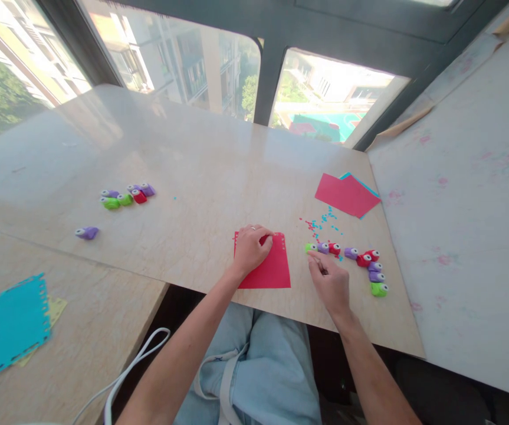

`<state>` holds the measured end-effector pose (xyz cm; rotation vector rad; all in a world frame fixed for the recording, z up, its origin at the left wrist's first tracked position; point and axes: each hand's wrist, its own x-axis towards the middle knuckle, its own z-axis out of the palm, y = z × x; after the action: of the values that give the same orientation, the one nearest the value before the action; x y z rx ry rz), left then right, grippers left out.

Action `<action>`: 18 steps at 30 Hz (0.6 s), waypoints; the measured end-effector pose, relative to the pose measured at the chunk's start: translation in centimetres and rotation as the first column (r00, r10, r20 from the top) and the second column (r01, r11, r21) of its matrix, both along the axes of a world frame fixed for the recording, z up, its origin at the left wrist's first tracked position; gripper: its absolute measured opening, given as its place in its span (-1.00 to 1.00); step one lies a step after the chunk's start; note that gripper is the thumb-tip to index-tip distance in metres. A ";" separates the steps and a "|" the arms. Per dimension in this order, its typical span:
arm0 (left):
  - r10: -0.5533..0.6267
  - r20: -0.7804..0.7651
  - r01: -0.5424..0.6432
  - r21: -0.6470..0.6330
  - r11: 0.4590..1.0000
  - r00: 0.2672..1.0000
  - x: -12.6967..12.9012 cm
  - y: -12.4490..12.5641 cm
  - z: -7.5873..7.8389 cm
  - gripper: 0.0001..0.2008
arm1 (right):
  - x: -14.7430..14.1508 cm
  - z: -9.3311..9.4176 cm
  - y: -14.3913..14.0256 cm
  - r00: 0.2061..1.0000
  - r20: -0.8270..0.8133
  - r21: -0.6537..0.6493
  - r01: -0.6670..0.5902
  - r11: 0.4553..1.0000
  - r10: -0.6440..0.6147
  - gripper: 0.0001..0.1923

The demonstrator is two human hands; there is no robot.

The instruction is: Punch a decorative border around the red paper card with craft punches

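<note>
While the left hand (pixel 250 248) lies loosely curled on the upper left part of the red paper sheet (pixel 268 265), its fingers bent over the sheet's top edge and pressing it flat against the table (pixel 201 177), the right hand (pixel 330 282) reaches out just beside it with its grip nearly closed, the fingertips pinched together at the green punch (pixel 309 248) that heads a row of small paper punches (pixel 360 262). Whether the fingers actually clasp that green punch or only touch it cannot be told, since the hand covers the contact. A ring shows on one finger of the left hand. The red sheet lies between the two hands at the near edge of the table, slightly skewed, with a line of small punched holes along its top edge. The row of punches runs rightward from the right hand's fingertips: green, purple, red, purple, two red, then purple and green curving back toward the near edge. Beyond that row, tiny red and blue paper scraps (pixel 322 221) are scattered, and farther off lies a stack of red and blue paper (pixel 347 195). Well apart on the left sit another cluster of punches (pixel 128 196) and a lone purple punch (pixel 86 233). On a lower surface at far left rests a blue perforated sheet (pixel 9 324) over a yellow one.
</note>
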<state>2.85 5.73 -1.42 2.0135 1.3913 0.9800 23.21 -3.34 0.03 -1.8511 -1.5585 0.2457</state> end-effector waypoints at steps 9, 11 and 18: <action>-0.001 -0.021 0.001 -0.010 1.000 1.000 -0.1 -0.1 0.2 -0.85 | -0.5 -1.8 -0.8 0.996 0.061 -0.041 0.061 0.997 -0.058 -0.53; 0.000 -0.026 0.000 -0.008 1.000 1.000 0.0 -0.1 0.3 -0.85 | -0.5 -1.8 -0.9 0.998 0.048 -0.053 0.052 0.997 -0.050 -0.53; 0.002 -0.045 -0.002 -0.003 1.000 0.999 0.0 -0.2 0.3 -0.84 | -0.5 -1.3 -1.0 0.998 -0.041 -0.060 0.051 0.997 -0.054 -0.52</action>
<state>2.84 5.54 -1.09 2.0445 1.4177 0.9376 22.72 -4.31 -1.29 -1.9172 -1.4858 0.3083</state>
